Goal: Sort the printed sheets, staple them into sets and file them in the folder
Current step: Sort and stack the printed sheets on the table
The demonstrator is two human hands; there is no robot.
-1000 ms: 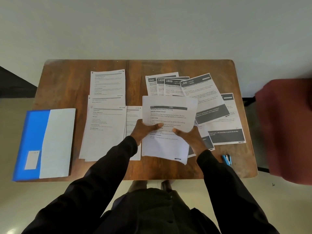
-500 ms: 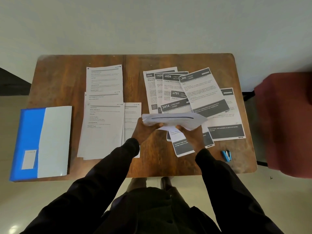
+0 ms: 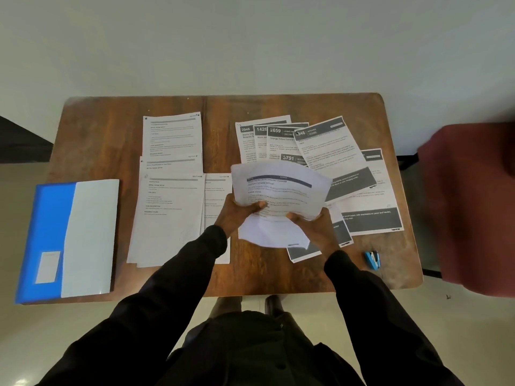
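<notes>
While left hand and right hand grip one bent sheaf, one folder and one stapler lie apart.

Curled sheets held centre; blue folder flat, left; stapler right.

Folder left of sheets

Hidden, blurry and cut-off bits

The held sheets look blurry and hide the fingers of the left hand and the right hand; only the thumbs show. The small print on the loose sheets is too tiny to read. A red blurry shape is cut off by the right edge.
</notes>
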